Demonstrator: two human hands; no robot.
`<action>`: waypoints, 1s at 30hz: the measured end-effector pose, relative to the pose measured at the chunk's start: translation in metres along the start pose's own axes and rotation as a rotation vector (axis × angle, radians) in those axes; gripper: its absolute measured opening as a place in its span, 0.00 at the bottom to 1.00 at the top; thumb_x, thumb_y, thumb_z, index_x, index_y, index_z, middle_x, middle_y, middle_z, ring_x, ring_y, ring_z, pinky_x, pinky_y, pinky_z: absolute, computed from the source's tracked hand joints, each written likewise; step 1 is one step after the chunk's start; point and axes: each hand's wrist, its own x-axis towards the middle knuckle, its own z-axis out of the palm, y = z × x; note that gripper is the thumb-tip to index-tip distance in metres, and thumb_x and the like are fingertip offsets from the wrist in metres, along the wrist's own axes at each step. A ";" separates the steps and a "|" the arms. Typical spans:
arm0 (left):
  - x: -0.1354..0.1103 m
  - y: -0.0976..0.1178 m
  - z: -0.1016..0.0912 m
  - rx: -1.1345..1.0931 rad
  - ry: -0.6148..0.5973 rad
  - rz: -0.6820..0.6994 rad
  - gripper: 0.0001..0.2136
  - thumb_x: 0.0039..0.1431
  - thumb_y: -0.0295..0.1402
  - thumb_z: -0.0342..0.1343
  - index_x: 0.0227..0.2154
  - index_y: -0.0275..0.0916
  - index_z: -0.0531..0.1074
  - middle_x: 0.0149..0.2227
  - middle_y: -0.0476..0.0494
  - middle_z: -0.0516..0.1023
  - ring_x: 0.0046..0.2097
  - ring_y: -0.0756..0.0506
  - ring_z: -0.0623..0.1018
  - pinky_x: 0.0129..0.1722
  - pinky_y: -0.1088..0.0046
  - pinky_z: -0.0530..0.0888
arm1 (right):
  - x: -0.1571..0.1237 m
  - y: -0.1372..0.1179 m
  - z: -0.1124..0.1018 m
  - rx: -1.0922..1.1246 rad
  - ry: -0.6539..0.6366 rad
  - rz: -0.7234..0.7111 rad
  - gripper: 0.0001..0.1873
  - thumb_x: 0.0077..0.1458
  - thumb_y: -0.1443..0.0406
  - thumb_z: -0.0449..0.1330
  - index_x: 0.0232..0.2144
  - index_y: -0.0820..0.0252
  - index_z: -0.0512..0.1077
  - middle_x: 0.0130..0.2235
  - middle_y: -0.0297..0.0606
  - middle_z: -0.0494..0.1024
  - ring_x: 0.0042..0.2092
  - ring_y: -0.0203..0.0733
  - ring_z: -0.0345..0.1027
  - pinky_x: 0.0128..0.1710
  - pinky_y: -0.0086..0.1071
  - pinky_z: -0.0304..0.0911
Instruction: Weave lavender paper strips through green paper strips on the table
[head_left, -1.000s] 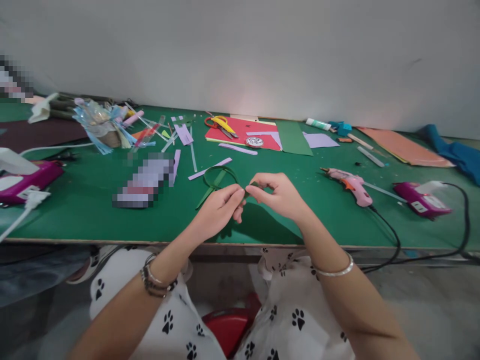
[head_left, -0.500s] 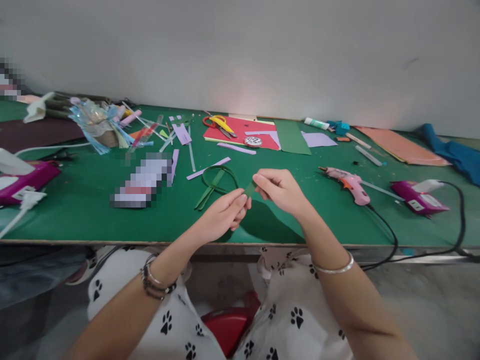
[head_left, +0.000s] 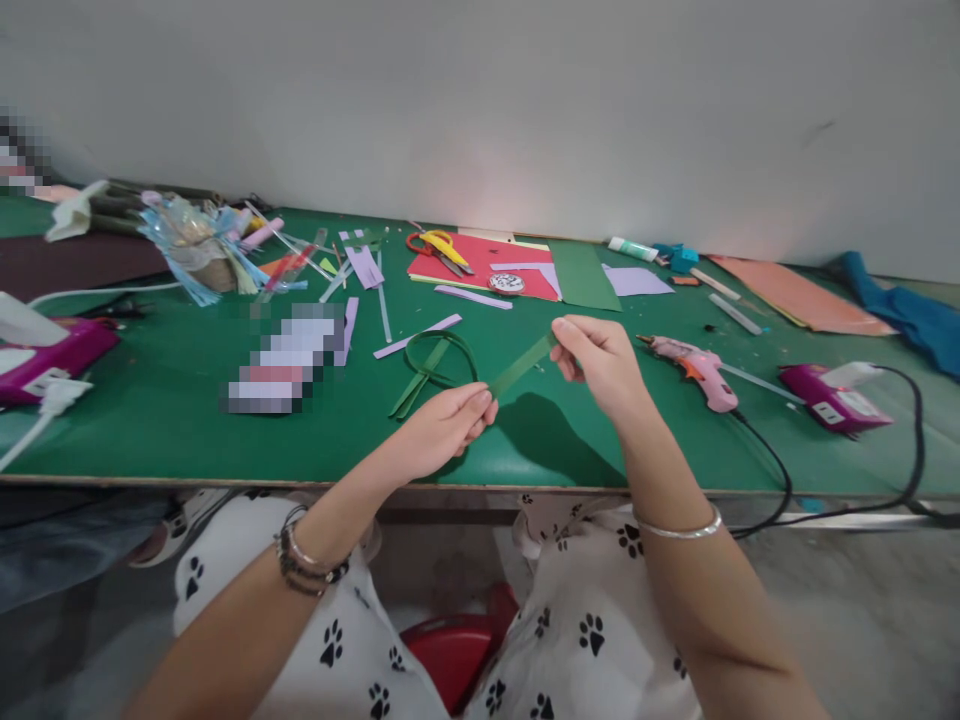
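A flat green paper strip [head_left: 523,366] stretches between my two hands above the table. My left hand [head_left: 451,420] is closed, pinching its lower left end between thumb and fingers. Higher and to the right, my right hand [head_left: 592,357] pinches the other end, its fingers curled in. Just beyond my left hand lies a looped green strip [head_left: 439,358] with crossed tails on the table. Lilac paper strips [head_left: 417,337] are scattered behind it. A pink glue gun [head_left: 694,370] rests to the right of my right hand.
Yellow-handled scissors [head_left: 442,250] lie on red paper [head_left: 480,262] at the back, beside a green sheet [head_left: 589,275]. Purple power strips [head_left: 832,397] [head_left: 56,362] sit at both sides, with trailing cables. A tasselled bundle [head_left: 199,245] is at the back left. Orange paper [head_left: 802,292] lies at the right.
My right hand has moved right and slightly up, away from my left hand. A longer stretch of green strip now shows between them. My left hand has barely moved.
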 end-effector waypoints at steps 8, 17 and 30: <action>-0.005 0.007 -0.007 0.113 0.007 0.001 0.13 0.60 0.35 0.38 0.21 0.39 0.57 0.17 0.57 0.50 0.18 0.55 0.50 0.16 0.80 0.49 | 0.001 0.007 0.002 0.087 0.098 0.032 0.25 0.49 0.49 0.53 0.12 0.60 0.63 0.08 0.28 0.59 0.11 0.27 0.49 0.11 0.25 0.43; -0.008 0.011 -0.010 0.134 -0.054 -0.002 0.15 0.60 0.37 0.37 0.20 0.39 0.58 0.13 0.58 0.52 0.15 0.55 0.51 0.16 0.80 0.51 | 0.005 0.015 -0.007 -0.068 0.176 0.023 0.24 0.51 0.50 0.52 0.13 0.60 0.62 0.10 0.28 0.60 0.14 0.28 0.52 0.16 0.25 0.48; -0.019 0.017 -0.036 0.532 -0.446 -0.203 0.11 0.57 0.35 0.44 0.25 0.37 0.67 0.17 0.53 0.69 0.20 0.53 0.68 0.21 0.80 0.64 | 0.010 0.037 -0.006 -0.602 -0.482 0.071 0.18 0.53 0.62 0.48 0.14 0.60 0.59 0.15 0.29 0.63 0.21 0.30 0.57 0.26 0.26 0.50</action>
